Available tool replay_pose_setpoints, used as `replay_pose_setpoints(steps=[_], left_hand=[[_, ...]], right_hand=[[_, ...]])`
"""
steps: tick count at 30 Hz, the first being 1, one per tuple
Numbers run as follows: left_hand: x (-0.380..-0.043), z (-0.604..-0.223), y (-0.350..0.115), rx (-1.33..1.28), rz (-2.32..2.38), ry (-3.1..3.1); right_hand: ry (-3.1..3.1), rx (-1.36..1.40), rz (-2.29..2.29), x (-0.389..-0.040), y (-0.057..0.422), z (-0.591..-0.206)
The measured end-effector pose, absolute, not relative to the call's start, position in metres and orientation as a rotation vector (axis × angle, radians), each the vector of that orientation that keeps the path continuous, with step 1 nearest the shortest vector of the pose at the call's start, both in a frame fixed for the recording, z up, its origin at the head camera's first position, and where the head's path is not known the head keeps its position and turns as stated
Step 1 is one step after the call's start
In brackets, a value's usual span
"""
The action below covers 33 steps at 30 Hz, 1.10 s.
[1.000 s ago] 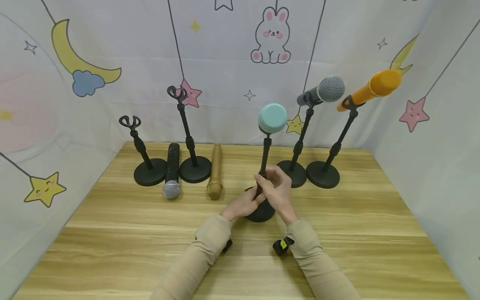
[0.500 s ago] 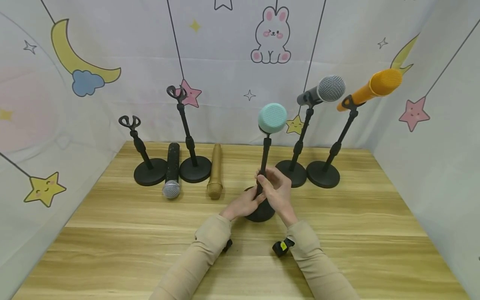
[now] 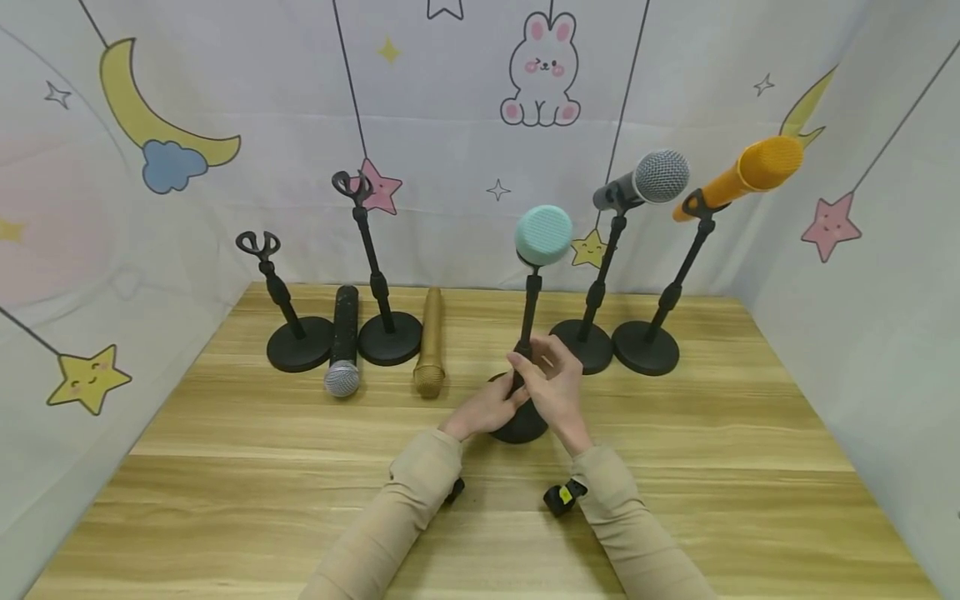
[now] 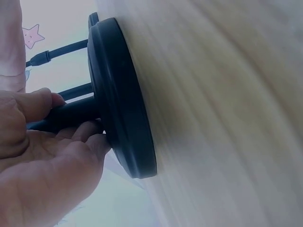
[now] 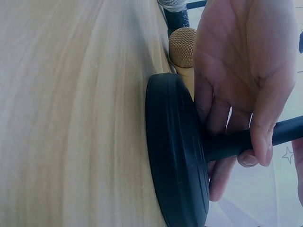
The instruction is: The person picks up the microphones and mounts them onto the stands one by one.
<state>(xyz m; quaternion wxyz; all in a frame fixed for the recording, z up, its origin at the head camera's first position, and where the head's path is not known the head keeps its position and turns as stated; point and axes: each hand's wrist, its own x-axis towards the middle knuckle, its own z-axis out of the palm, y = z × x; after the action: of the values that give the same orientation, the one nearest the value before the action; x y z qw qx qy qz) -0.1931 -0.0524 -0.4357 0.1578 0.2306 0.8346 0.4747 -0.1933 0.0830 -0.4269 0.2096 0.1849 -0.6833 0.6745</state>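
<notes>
Relative to the previous frame, the thumb of the right grip reaches farther across the pole of the held stand; the stand, the left grip and all other items keep their positions. The left grip grasps the pole just above the base, with thumb and fingers closed around it. The right grip grasps the same pole higher up, between thumb and fingers. The held stand is upright between the two grips, base seated on the worktop. Count: five stands, five microphones, two grips. A teal microphone is mounted on the held stand, above the right grip. Beyond the right grip, to its right, are two stands: the inner stand carries a grey microphone, the outer stand an orange microphone. Beyond the left grip, to its left, are two more: a short stand and a tall stand. Two microphones lie on the worktop in the same area: a black microphone between the short stand and the tall stand, and a gold microphone just right of the tall stand, each with its head toward the grips.
</notes>
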Motion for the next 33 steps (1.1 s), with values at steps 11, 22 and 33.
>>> replay_pose_setpoints(steps=[11, 22, 33], left_hand=[[-0.1938, -0.4362, -0.0528, 0.628, 1.330, 2.409], [-0.1942, -0.4356, -0.0526, 0.656, 1.310, 2.435], [-0.1932, -0.4364, -0.0534, 0.660, 1.298, 2.433]], right_hand=[[-1.828, 0.685, 1.913, -0.1970, 0.0857, -0.4320], [-1.773, 0.812, 1.946, -0.1993, 0.0879, -0.4333], [-1.837, 0.615, 1.896, -0.1975, 0.0848, -0.4305]])
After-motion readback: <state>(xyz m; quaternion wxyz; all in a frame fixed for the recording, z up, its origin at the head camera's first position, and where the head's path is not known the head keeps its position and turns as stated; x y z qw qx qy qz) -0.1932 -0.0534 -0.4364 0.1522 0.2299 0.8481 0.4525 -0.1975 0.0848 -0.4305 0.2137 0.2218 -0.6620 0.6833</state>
